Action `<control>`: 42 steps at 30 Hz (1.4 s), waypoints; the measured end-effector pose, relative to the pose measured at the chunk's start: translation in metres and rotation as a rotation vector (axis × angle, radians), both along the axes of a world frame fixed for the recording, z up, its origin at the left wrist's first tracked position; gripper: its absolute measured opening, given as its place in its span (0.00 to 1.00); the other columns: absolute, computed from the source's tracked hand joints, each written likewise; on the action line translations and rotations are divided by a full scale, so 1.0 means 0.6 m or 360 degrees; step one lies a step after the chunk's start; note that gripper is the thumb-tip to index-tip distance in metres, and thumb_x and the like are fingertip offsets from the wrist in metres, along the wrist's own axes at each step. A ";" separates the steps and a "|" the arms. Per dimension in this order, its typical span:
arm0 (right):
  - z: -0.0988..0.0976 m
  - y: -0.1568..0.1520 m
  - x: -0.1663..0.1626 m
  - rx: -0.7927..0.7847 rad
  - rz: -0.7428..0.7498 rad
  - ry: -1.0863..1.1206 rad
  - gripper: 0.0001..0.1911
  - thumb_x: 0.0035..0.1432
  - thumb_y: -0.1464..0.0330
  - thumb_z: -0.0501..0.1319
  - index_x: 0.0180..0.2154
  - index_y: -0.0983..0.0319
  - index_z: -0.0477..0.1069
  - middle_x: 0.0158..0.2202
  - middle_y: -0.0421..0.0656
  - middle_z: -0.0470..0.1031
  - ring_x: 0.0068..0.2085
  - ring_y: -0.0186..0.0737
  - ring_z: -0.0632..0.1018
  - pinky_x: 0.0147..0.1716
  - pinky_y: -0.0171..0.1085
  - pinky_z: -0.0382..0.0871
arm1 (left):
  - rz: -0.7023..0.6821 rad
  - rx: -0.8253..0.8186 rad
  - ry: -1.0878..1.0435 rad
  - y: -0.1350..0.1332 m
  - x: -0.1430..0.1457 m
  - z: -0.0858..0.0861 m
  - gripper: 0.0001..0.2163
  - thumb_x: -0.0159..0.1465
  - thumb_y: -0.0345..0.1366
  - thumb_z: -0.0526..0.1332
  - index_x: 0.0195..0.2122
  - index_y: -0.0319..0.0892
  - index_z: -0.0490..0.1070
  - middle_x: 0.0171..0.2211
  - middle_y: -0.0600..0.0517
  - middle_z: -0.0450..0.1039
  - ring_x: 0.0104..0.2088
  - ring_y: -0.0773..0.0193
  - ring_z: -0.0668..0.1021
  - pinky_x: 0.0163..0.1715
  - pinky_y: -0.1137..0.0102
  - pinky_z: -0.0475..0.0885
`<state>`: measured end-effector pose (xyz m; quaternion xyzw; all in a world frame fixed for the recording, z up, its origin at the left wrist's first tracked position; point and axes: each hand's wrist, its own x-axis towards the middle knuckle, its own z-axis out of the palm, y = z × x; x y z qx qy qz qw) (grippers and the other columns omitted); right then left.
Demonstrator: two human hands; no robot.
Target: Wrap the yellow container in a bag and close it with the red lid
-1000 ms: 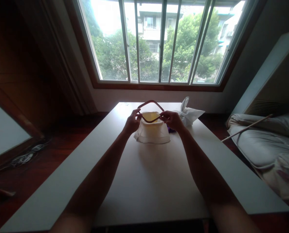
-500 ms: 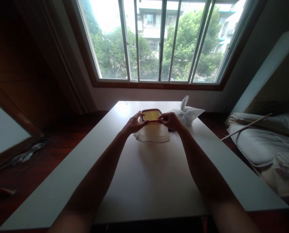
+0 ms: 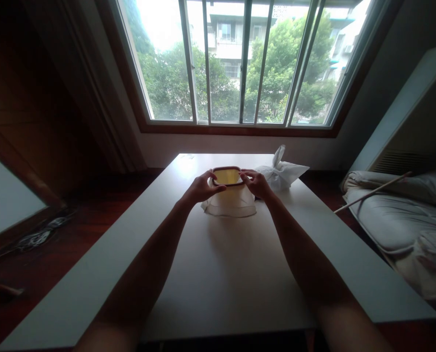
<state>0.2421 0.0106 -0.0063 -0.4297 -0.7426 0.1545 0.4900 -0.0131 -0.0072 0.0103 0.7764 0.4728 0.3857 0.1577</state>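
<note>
A small rectangular container (image 3: 227,176) with rounded corners, a dark reddish-brown rim and a yellowish inside stands on the white table (image 3: 232,274). My left hand (image 3: 201,187) grips its left side, thumb along the near edge and fingers at the rim. On the right side, my right hand (image 3: 255,183) holds the rim between thumb and fingers. Below the near rim spreads a pale, see-through piece (image 3: 229,208) with a darker edge; I cannot tell if it is a bag or part of the container. A knotted white plastic bag (image 3: 282,173) sits just beyond my right hand.
A wide window (image 3: 225,63) rises behind the table's far edge. To the right lies a pale cushioned mattress or bedding (image 3: 397,210) with a thin stick (image 3: 372,192) across it. Cables (image 3: 38,238) lie on the dark red floor at the left.
My right fingers have shifted from a pinch at the near right corner to a hold round the right side of the rim. My left hand stays almost in place, its thumb slightly lower.
</note>
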 end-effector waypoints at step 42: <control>0.043 -0.038 0.009 -0.0009 0.0255 -0.0333 0.10 0.54 0.59 0.70 0.36 0.57 0.83 0.37 0.45 0.82 0.31 0.39 0.78 0.36 0.38 0.72 | -0.0033 -0.0259 -0.0291 0.006 0.011 -0.021 0.28 0.56 0.60 0.66 0.45 0.42 0.69 0.65 0.32 0.63 0.61 0.42 0.73 0.54 0.54 0.72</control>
